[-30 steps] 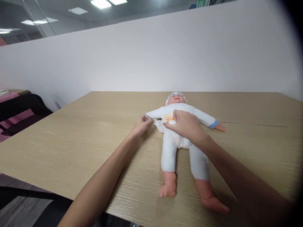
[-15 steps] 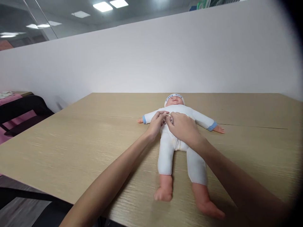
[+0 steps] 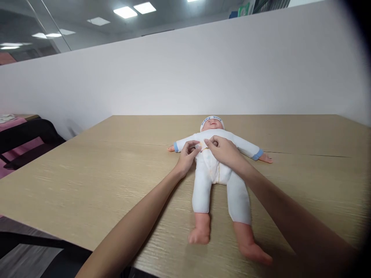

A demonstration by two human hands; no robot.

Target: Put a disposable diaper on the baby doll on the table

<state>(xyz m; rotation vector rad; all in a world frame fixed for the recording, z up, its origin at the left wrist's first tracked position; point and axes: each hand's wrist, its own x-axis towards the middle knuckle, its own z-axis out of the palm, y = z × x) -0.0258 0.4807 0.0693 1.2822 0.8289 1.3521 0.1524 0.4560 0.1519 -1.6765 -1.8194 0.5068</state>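
Note:
A baby doll (image 3: pixel 201 193) lies on its back, arms and legs spread, head at the far end. It wears a white suit with blue cuffs and a white headband with blue lettering. Round its hips and belly is a white diaper (image 3: pixel 213 170) with thin yellow lines. My left hand (image 3: pixel 187 157) pinches the diaper's upper edge at the doll's left-hand side in view, thumb and fingers nearly together. Across the belly, my right hand (image 3: pixel 224 151) has its thumb and forefinger closed at the diaper's waist. Its other fingers curl out of sight.
The wood-grain table (image 3: pixel 116 170) reaches back to a white partition (image 3: pixel 174 77). A black chair (image 3: pixel 31 131) with pink cloth (image 3: pixel 26 148) stands off its left edge. A seam runs across the tabletop behind my hands.
My hands, close together over the doll's belly before, have come slightly apart, the left moving left. More of the diaper's waist shows between them. The view has shifted slightly.

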